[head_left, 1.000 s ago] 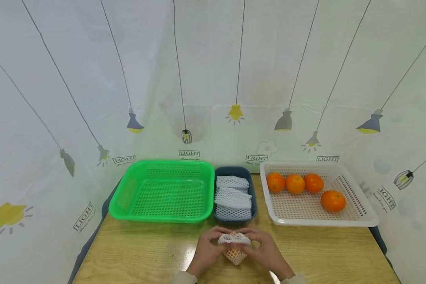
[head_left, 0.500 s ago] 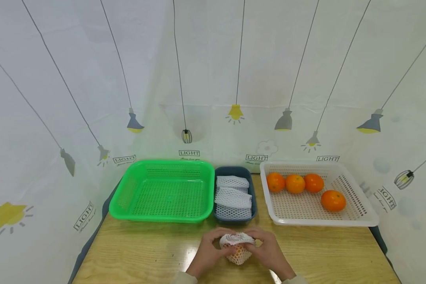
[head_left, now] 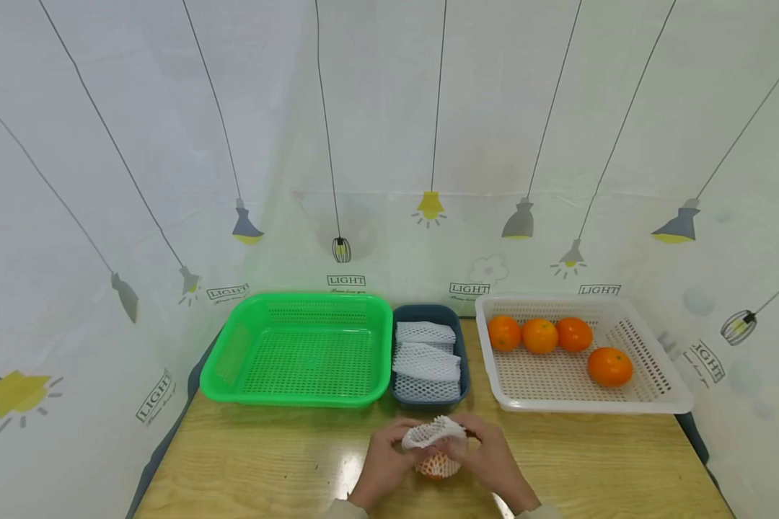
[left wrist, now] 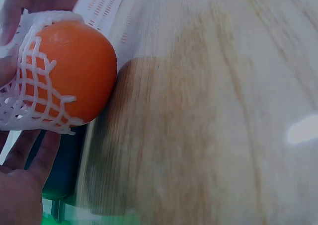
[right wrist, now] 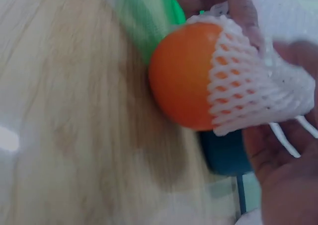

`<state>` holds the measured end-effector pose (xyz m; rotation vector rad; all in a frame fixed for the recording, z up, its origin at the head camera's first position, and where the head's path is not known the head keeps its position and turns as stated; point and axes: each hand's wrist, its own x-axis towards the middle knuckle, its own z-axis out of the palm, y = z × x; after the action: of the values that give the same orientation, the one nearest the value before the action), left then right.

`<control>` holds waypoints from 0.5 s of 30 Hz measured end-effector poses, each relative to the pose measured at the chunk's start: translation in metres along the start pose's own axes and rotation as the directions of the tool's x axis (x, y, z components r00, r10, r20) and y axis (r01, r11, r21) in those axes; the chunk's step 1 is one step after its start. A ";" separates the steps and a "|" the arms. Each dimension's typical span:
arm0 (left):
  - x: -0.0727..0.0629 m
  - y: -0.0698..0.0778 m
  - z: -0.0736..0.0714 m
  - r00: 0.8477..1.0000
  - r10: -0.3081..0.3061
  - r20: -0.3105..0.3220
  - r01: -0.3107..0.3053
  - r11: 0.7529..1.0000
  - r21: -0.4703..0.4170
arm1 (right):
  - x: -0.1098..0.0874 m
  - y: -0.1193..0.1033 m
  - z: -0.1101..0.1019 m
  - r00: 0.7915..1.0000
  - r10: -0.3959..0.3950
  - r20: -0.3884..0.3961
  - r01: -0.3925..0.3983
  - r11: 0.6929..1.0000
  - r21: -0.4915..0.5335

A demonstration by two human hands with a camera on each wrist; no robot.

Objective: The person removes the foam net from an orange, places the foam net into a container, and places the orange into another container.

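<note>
Both hands hold a white foam fruit net (head_left: 436,432) pulled partway over an orange (left wrist: 82,68), just above the wooden table near its front. My left hand (head_left: 384,461) grips the net's left side, thumb in front and fingers behind. On the opposite side, my right hand (head_left: 492,461) pinches it the same way. The orange's lower end sticks out bare, as both wrist views show, while the mesh wraps its upper part. Loose netting (right wrist: 293,88) bunches up between the hands.
A green basket (head_left: 223,386) stands at the back left. Beside it, a dark blue bin (head_left: 465,386) holds several white foam nets (head_left: 426,362). At the back right, a white basket (head_left: 649,404) contains several oranges (head_left: 609,367). A printed cloth hangs behind.
The net's pointed lower end has drawn up the fruit, and the orange's bottom now shows bare. The net's top edge has risen and spread between the hands, which have barely moved.
</note>
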<state>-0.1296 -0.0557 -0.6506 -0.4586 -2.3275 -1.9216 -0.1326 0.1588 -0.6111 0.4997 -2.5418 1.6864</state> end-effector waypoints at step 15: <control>0.000 0.002 0.005 0.986 -0.137 -0.097 0.122 0.982 -0.143 | -0.011 0.022 0.007 0.937 0.229 0.265 -0.220 0.973 -0.064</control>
<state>-0.1279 -0.0509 -0.6495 -0.2128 -2.2200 -2.1172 -0.1279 0.1625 -0.6356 0.4837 -2.9176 1.7503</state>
